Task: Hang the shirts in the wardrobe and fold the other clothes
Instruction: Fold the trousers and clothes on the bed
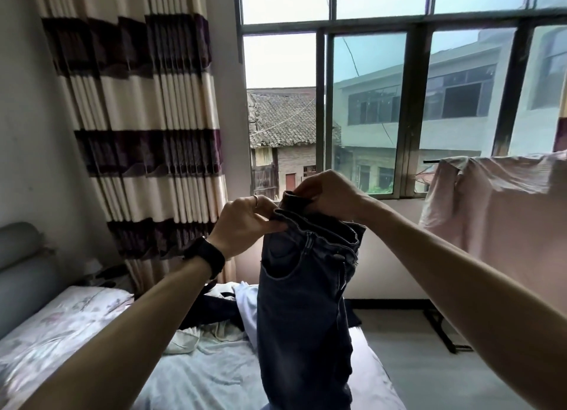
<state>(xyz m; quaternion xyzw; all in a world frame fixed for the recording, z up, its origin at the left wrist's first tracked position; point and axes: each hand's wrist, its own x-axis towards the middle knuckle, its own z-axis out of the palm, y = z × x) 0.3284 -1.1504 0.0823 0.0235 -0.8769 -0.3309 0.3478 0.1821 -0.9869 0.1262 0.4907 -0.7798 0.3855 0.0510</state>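
Jeans [303, 302] hang doubled above the bed [199, 379]; I see left grip [245, 222] and right grip [328, 191] both pinching the waistband [310, 224]. Risk: legs slip out of line if either pinch loosens.

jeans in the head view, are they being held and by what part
Yes. Both hands hold the dark jeans up by the waistband: the left hand pinches one side of it, the right hand grips the other. The legs hang down over the bed.
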